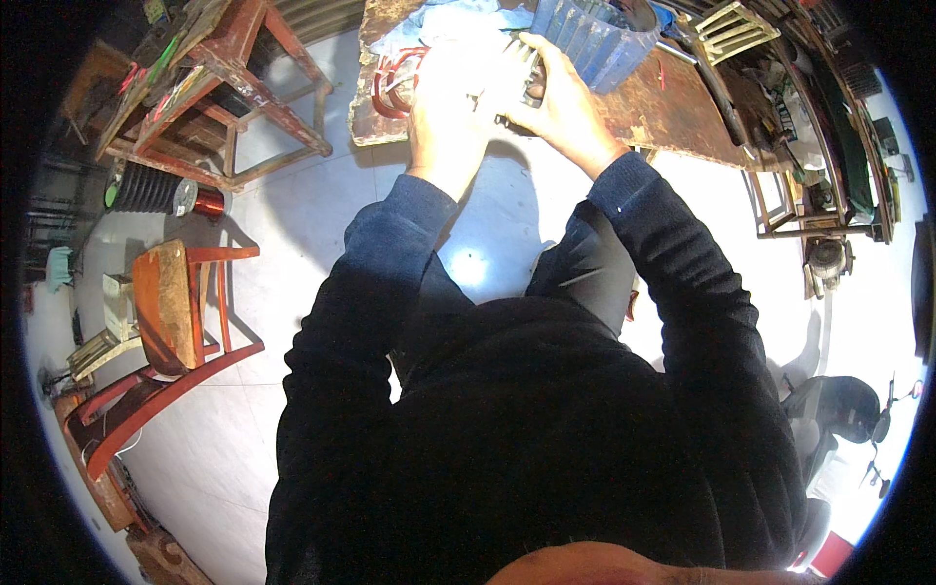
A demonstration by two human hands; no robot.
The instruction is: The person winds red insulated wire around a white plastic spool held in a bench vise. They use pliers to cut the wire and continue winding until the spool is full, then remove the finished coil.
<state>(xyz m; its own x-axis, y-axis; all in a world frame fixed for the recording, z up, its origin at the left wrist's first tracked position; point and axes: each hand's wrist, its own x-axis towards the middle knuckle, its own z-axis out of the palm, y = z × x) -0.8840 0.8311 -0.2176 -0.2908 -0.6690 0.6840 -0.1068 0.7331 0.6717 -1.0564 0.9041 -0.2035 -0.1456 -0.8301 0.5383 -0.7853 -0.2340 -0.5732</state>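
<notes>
Curling around a glare-washed part [509,83], the right hand [565,102] grips its right side, with the index finger bent along the far end and the thumb at the near end. The part sits between the two hands, by the near edge of the table [639,122]; its outline is mostly lost in white light, with a darker bit showing beside the right fingers. The left hand [444,127] is at the part's other side, but its fingers are bleached out, so I cannot tell how they are closed. Just left of it, red coils [392,90] lie on the table. A blue basket [597,44] stands just beyond the right hand, and a pale blue cloth [473,18] lies beyond the left. Well apart, to the left hand's left, stands a worn stool [249,90], with a black spool [146,188] and a copper-coloured reel [210,202] near it. A chair [174,307] is there too, closer to the body. Far to the right hand's right are a rack [831,232] and a motor [829,255].
</notes>
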